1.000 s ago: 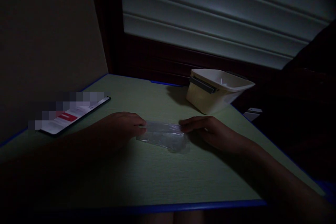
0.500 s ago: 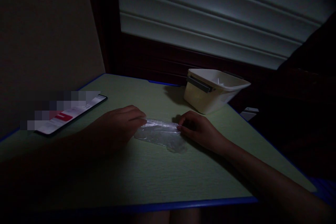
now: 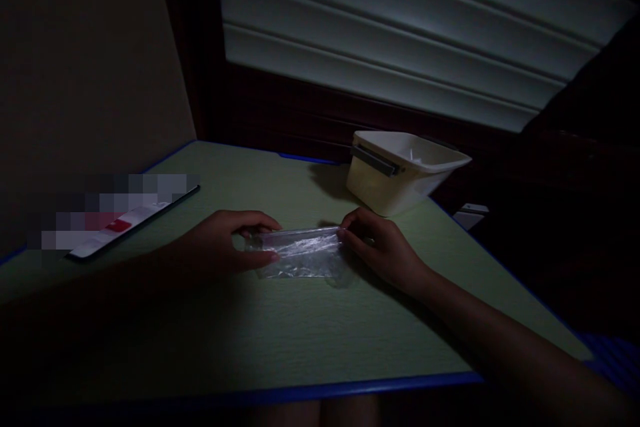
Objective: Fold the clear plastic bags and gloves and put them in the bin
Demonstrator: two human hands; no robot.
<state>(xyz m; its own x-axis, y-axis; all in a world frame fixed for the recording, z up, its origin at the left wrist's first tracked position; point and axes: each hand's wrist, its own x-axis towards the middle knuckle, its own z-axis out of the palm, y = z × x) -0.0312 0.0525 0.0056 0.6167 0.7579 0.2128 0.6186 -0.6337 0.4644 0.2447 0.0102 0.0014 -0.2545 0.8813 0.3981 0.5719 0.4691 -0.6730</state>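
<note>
A crinkled clear plastic bag is stretched between my two hands, just above or on the table. My left hand is around its left end. The thumb lies across the front of the plastic and the fingers reach over the upper edge, with a gap between them. My right hand pinches the upper right corner between thumb and curled fingers. Below that hand a loose, see-through part of the bag hangs towards the tabletop.
The pale green table has a blue rim. Behind my right hand, near the far edge, stands a cream bin with a grey handle and small white things inside. A phone-like device, partly pixelated, lies at left. Dim light; slatted panel beyond.
My left hand has gone from a closed pinch to a wider hold, its thumb now lower across the front of the bag. The right hand keeps its corner. The view has shifted slightly.
</note>
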